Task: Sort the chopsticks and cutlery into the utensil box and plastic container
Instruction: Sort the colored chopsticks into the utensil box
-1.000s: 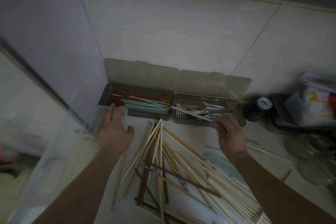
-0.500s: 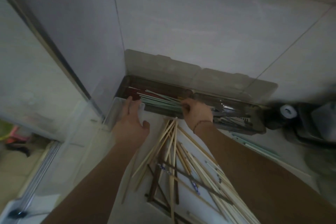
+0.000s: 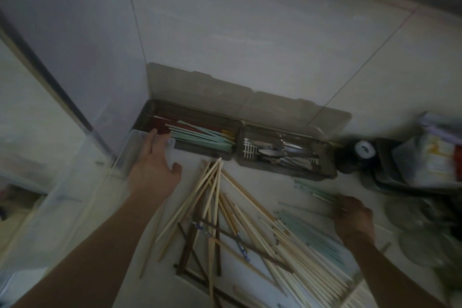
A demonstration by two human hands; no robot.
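At the centre of the frame, against the tiled wall, stood the utensil box (image 3: 235, 137), a smoky translucent plastic tray with its hinged lids raised; its left compartment held red and pale green chopsticks (image 3: 200, 136) lying lengthwise, its right compartment metal cutlery (image 3: 277, 152) on a white slotted grid. The clear plastic container (image 3: 82, 182), thin-walled and nearly invisible against the bench (image 3: 262, 182), occupied the left of the frame. The left hand (image 3: 152, 170) rested with straight fingers on the container's far rim, gripping nothing. At lower right, the right hand (image 3: 355, 215) was curled over pale green chopsticks (image 3: 317, 192) on the bench; motion blur left it uncertain whether the fingers had closed on them. Loose chopsticks (image 3: 217, 210) of pale bamboo and dark wood lay criss-crossed in a heap at lower centre. The probable hazards were these: slender, smooth sticks could slip from a partial grip and roll; lifting one from the interlaced heap could drag its neighbours off the bench; and dim light could cause similar pale types to be mixed.
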